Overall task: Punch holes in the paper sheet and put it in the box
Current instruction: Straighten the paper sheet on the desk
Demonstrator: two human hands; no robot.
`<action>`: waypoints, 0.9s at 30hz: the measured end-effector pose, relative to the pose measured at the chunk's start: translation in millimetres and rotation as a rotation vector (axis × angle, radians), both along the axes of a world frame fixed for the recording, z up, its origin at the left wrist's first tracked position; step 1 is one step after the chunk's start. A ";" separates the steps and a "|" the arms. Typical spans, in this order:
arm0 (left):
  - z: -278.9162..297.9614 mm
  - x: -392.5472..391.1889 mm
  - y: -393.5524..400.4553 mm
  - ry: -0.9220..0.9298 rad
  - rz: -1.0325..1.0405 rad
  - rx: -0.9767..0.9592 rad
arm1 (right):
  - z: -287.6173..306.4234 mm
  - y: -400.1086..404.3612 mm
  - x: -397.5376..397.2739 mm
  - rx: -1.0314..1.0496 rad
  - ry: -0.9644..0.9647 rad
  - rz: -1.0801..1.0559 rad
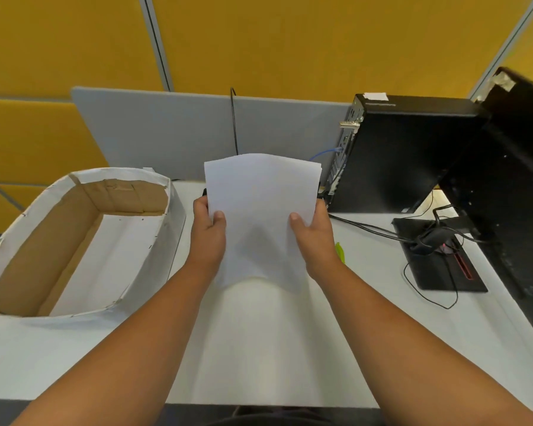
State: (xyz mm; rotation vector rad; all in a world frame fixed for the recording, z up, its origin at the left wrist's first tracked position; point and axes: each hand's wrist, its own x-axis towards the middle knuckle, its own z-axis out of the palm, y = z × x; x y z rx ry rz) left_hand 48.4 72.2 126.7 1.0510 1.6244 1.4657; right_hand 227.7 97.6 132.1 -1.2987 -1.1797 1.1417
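Item: thin white paper sheet (260,210), my fingers (219,218) pinching both edges; risk: sagging middle creases, punch unseen.

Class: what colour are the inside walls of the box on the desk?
Brown cardboard inside the box, white outside. The head view shows it.

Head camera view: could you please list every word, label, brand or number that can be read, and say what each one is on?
No text can be read in this view.
Computer case: a white sticker on top looks blank; a faint mark beside it is too blurred to read.
Paper sheet, held in both hands: blank on the side shown.
Box: no print visible.
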 end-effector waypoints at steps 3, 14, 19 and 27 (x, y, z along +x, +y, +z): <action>-5.1 1.8 -9.1 -0.003 -0.011 -0.019 | -4.8 -7.2 3.0 -0.006 0.005 0.014; -5.9 3.1 -27.6 0.037 0.004 -0.049 | -0.5 -11.7 4.7 0.061 0.123 0.033; -6.1 1.4 -28.6 0.019 0.017 -0.052 | 8.0 -7.0 2.2 0.175 0.122 0.017; -1.3 1.5 -24.8 0.042 0.020 -0.042 | 11.2 -4.1 2.8 0.322 0.065 0.021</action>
